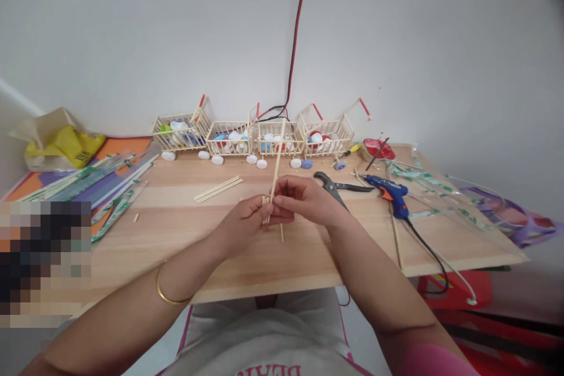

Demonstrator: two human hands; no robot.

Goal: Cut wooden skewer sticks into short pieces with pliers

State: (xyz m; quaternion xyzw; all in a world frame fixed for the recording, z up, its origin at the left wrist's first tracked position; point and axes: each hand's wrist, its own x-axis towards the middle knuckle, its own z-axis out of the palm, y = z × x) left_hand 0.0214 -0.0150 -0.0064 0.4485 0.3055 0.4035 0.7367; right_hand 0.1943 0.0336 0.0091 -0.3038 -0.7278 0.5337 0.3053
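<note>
My left hand (pixel 241 226) is closed around a small bunch of short wooden stick pieces (pixel 266 211), pinched under the thumb. A long, thin wooden stick (pixel 278 160) rises from between both hands, tilted slightly away from me. Fingers of my right hand (pixel 307 201) close on that stick near its lower part. Below the hands, another stick end (pixel 282 234) shows over the table. Several loose sticks (pixel 218 189) lie to the left, and pliers (pixel 337 185) rest just right of my right hand.
Behind the hands, several small stick-built carts (pixel 231 138) with white and blue wheels hold bottle caps. A blue glue gun (pixel 392 192) with a cord lies right, near a red dish (pixel 378 150). Packaged sticks (pixel 118 205) and a yellow bag (pixel 66 147) are at left on the wooden table (pixel 163 258).
</note>
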